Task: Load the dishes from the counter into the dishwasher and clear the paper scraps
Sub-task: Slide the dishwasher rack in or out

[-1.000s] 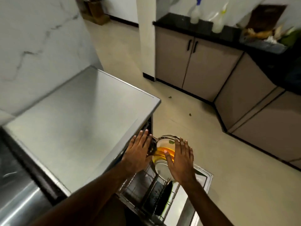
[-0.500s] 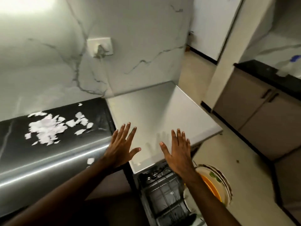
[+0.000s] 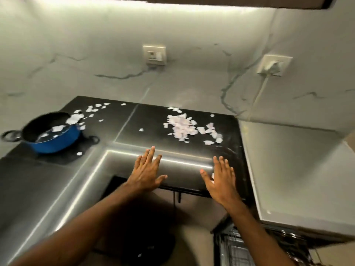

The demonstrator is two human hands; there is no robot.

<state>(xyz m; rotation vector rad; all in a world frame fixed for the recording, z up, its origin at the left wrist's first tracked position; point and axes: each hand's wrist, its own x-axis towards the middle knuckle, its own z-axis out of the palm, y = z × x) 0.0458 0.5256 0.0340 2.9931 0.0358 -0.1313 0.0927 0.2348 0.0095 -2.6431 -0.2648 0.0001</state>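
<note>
A pile of white paper scraps (image 3: 182, 126) lies on the black counter (image 3: 146, 120), ahead of my hands. More scraps (image 3: 90, 110) are strewn at the back left, some inside a blue pot (image 3: 51, 134) with black handles. My left hand (image 3: 147, 172) hovers flat and empty over the counter's front edge, fingers spread. My right hand (image 3: 221, 178) is also open and empty, near the counter's right corner, with one scrap beside its thumb. The dishwasher's wire rack (image 3: 236, 248) shows at the bottom right, under its grey top (image 3: 295, 169).
Two wall sockets (image 3: 154, 54) sit on the marble backsplash, the right one (image 3: 273, 65) with a plug and a cord running down. The counter bends in an L toward the near left. A dark round object (image 3: 146, 246) stands on the floor below.
The view swung left from the dishwasher to the counter. Both hands left the plates in the rack and came up empty over the counter's edge. The blue pot came into view.
</note>
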